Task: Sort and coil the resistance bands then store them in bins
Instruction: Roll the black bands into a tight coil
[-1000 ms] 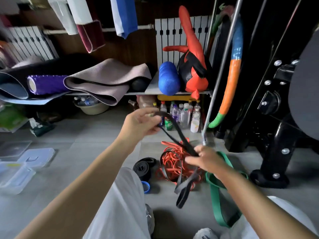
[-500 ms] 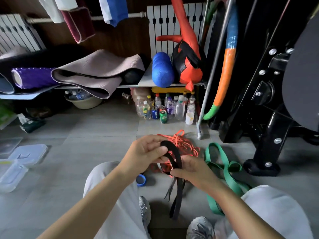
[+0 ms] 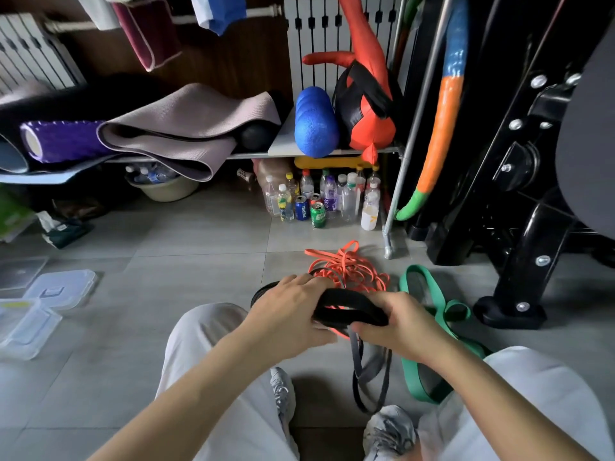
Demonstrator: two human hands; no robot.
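Over the orange bands (image 3: 349,271), left hand (image 3: 289,311) & right hand (image 3: 399,327) grip black band (image 3: 349,306), now coiled wider.

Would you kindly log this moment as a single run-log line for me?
step: black resistance band part-coiled | left hand: grips coil | right hand: grips coil, tail hanging | floor: orange bands, green band uncoiled

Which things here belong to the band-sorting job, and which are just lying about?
Job: black band, gripped by left hand and right hand; orange bands; green band; clear bins.
Lying about: bottles, cans, blue roller, grey mat, purple roller.
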